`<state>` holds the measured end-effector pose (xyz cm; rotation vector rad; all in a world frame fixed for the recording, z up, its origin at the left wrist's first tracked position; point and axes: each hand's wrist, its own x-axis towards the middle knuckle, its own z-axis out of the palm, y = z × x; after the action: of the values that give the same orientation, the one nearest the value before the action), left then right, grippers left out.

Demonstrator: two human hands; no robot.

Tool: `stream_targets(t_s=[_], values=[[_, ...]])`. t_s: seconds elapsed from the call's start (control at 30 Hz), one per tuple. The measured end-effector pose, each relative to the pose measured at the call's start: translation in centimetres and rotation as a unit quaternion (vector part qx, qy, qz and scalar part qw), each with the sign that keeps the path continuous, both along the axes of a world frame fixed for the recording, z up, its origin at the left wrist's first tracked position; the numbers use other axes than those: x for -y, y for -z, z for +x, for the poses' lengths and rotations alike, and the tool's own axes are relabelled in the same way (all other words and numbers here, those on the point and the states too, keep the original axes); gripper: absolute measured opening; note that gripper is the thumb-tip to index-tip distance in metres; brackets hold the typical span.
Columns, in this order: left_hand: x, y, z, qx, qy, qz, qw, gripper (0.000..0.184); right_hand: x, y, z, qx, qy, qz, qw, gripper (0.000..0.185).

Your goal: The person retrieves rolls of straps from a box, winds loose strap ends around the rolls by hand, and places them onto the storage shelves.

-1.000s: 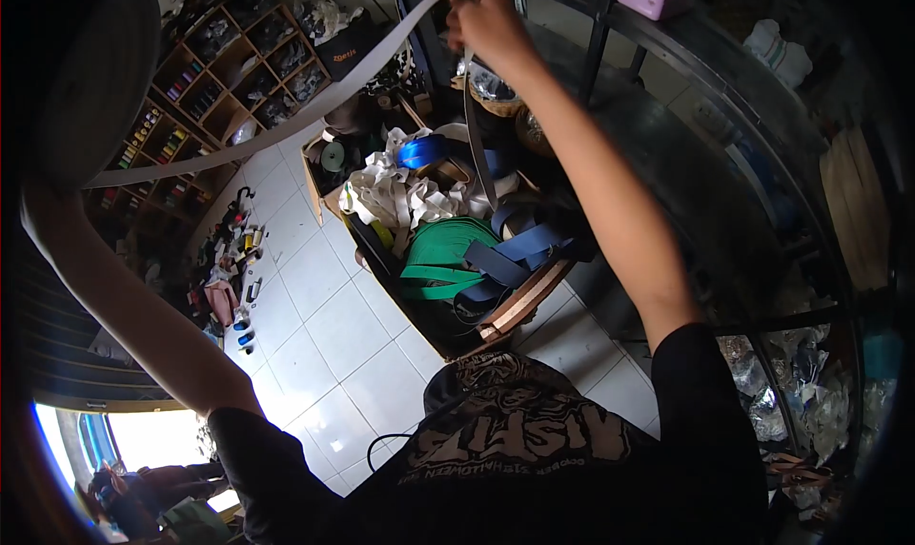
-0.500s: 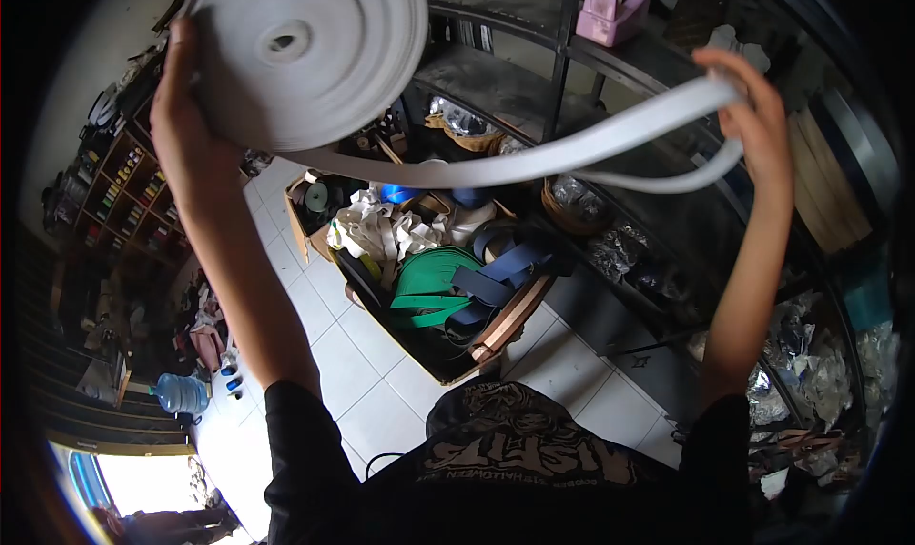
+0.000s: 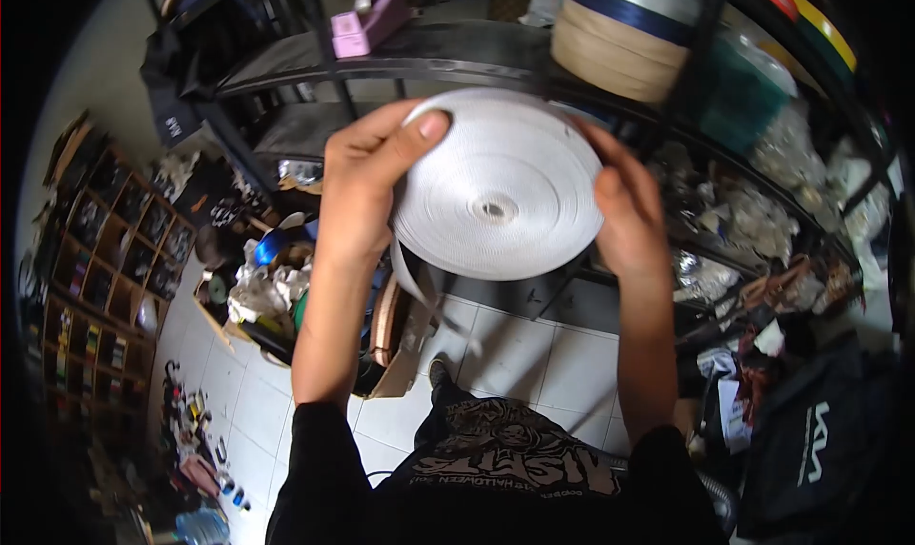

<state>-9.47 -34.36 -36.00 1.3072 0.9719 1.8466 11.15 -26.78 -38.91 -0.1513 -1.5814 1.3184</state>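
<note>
A large roll of white webbing (image 3: 505, 164) is held up in front of the shelves, its flat spiral side turned to me. My left hand (image 3: 362, 183) grips its left edge, thumb on the face and fingers behind. At the right edge, my right hand (image 3: 631, 211) is closed around the rim, slightly blurred, its fingers partly hidden behind the roll. A loose tail of the webbing hangs from the lower left of the roll toward the floor.
A pink tape dispenser (image 3: 367, 25) stands on the dark shelf (image 3: 448, 51). Stacked rolls (image 3: 624, 40) sit farther right. Below is a cardboard box (image 3: 405, 354) of straps and scraps. Compartment shelving (image 3: 105, 287) lines the left; a black bag (image 3: 810, 440) lies at lower right.
The roll has come down and right, with its face toward me. My right hand has gone from the stretched-out strip to the roll's right edge. The view has turned right.
</note>
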Motion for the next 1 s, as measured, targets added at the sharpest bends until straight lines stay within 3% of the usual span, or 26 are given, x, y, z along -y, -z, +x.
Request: stream_targets(t_s=[0.07,0.27,0.37,0.53,0.77,0.87,0.93,1.0], values=[[-1.0,1.3,2.2,0.016,0.030,0.003,0.999,0.031,1.0,-0.2,1.0,-0.006,0.067,-0.114,0.991,0.044],[-2.7,2.7,4.6,-0.018,0.064,0.009,0.998,0.031,1.6,0.5,3.3,-0.049,0.138,-0.173,0.974,0.036],[-3.3,2.9,5.0,-0.025,0.060,0.022,0.998,0.031,0.9,1.0,3.4,-0.086,0.116,-0.191,0.971,0.035],[-4.0,2.9,4.7,0.010,0.060,0.012,0.998,0.032,0.2,1.1,2.9,-0.067,0.174,-0.144,0.972,0.032],[-4.6,3.3,3.5,-0.068,0.054,0.035,0.996,0.026,-1.0,0.4,2.1,-0.010,0.202,-0.069,0.977,0.032],[-4.6,3.3,2.8,-0.043,0.035,0.020,0.998,0.028,-2.4,0.2,1.9,-0.003,0.126,-0.052,0.991,0.038],[-4.9,2.9,2.4,0.015,0.020,0.035,0.999,0.030,-4.2,1.6,1.3,-0.133,-0.010,-0.174,0.976,0.049],[-5.3,2.4,2.1,0.113,0.027,0.040,0.992,0.034,-5.6,3.2,0.7,-0.222,-0.130,-0.295,0.920,0.052]])
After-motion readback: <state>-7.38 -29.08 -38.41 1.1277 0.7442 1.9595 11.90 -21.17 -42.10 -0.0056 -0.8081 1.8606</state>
